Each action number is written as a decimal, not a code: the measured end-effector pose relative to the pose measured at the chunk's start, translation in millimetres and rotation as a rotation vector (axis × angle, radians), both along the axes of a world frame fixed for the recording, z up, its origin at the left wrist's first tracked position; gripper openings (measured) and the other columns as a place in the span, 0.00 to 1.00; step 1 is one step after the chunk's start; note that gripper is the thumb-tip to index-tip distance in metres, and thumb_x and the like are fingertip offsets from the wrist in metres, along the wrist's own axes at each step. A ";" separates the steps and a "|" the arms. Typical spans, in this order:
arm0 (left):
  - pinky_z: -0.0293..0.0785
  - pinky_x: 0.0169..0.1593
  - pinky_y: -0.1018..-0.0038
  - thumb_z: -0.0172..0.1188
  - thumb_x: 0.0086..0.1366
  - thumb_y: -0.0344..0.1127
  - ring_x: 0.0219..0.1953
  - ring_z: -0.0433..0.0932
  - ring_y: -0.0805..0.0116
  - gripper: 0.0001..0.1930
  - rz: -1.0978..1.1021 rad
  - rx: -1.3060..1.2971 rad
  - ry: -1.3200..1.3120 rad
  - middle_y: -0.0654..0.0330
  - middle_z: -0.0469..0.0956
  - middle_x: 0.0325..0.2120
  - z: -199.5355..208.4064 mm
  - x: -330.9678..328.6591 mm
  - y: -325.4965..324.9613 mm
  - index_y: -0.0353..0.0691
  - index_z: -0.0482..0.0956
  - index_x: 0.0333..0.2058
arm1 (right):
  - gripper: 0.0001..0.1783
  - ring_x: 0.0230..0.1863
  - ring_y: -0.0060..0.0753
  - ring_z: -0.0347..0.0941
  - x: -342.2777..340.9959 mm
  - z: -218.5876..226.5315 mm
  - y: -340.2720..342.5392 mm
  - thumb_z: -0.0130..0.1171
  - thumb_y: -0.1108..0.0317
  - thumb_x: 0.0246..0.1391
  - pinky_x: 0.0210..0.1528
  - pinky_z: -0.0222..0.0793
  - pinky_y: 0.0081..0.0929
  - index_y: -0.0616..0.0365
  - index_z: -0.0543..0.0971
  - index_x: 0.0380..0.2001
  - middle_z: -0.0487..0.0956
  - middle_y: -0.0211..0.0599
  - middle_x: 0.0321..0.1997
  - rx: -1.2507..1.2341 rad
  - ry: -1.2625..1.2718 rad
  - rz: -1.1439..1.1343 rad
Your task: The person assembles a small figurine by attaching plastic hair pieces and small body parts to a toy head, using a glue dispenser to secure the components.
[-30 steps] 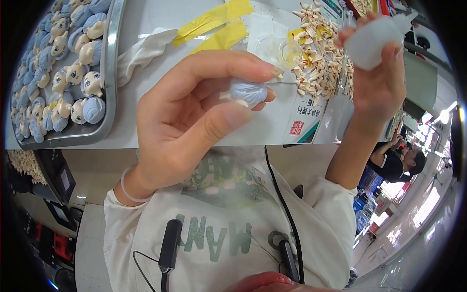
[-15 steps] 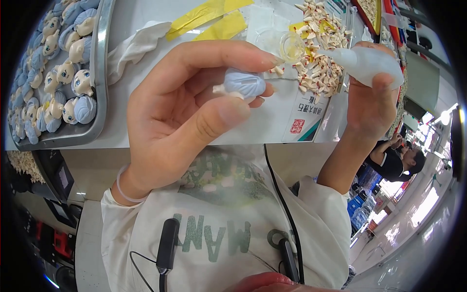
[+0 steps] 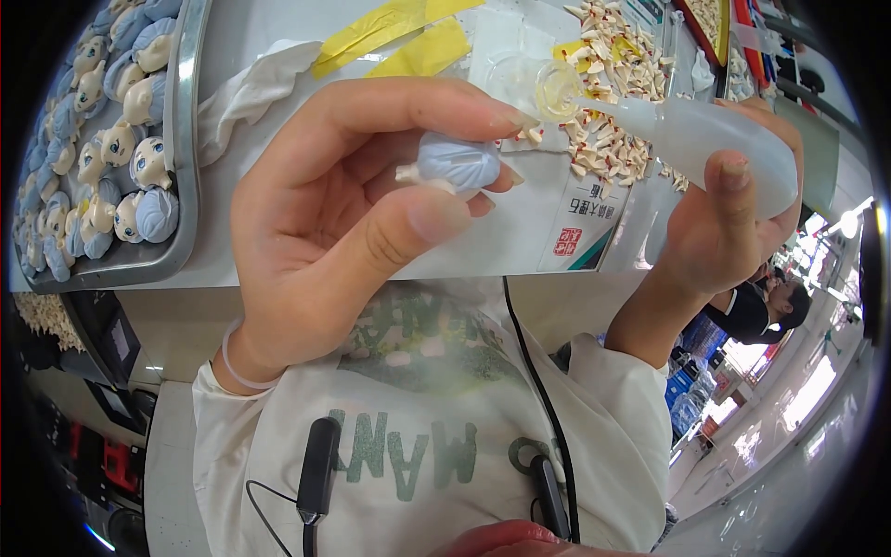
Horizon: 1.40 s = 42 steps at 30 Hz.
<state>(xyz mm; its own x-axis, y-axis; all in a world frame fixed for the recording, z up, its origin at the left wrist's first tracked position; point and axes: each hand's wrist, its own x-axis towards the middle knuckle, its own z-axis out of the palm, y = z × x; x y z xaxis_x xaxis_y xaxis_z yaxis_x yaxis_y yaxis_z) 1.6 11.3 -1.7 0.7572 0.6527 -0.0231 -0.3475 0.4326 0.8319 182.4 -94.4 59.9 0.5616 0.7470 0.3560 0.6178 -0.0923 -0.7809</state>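
Observation:
Between the thumb and fingers of my left hand [image 3: 325, 223] is a small doll head [image 3: 458, 163] with light blue moulded hair, a slot showing in the hair. My right hand [image 3: 733, 204] is wrapped round a translucent white squeeze bottle [image 3: 724, 144] held tilted, its thin nozzle pointing left. The nozzle tip is close to a small clear round cup [image 3: 557, 91] with yellowish residue; I cannot tell whether they touch. The bottle is apart from the doll head.
At left a metal tray [image 3: 188, 148] holds many blue-haired doll heads. A white cloth [image 3: 246, 102], yellow tape strips [image 3: 422, 51] and a pile of small cream pieces with red marks [image 3: 608, 153] lie on the table. A black cable [image 3: 538, 390] hangs over my shirt. Another person [image 3: 756, 306] sits far right.
My right hand and the squeeze bottle have moved to the right and slightly down. My left hand has shifted slightly left with the doll head.

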 end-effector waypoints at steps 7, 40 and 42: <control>0.69 0.32 0.78 0.55 0.55 0.44 0.31 0.73 0.67 0.19 -0.009 0.015 0.002 0.49 0.71 0.37 -1.0 0.7 0.2 0.35 0.67 0.39 | 0.23 0.33 0.32 0.67 -2.6 1.2 -1.3 0.60 0.59 0.37 0.38 0.62 0.23 0.70 0.71 0.30 0.71 0.45 0.30 -0.010 -0.034 -0.009; 0.66 0.33 0.79 0.63 0.48 0.39 0.33 0.71 0.69 0.20 -0.094 0.170 -0.058 0.54 0.69 0.36 -6.8 -3.1 4.7 0.36 0.69 0.37 | 0.13 0.31 0.21 0.68 84.9 -12.2 17.3 0.57 0.75 0.42 0.38 0.63 0.17 0.65 0.73 0.35 0.74 0.36 0.35 -0.300 -0.019 0.019; 0.66 0.33 0.80 0.63 0.47 0.39 0.33 0.71 0.69 0.20 -0.091 0.184 -0.037 0.54 0.69 0.36 -5.4 -2.9 5.2 0.36 0.69 0.37 | 0.08 0.22 0.17 0.63 81.8 -10.9 4.3 0.58 0.71 0.38 0.28 0.60 0.15 0.60 0.77 0.26 0.73 0.25 0.24 -0.434 -0.189 0.001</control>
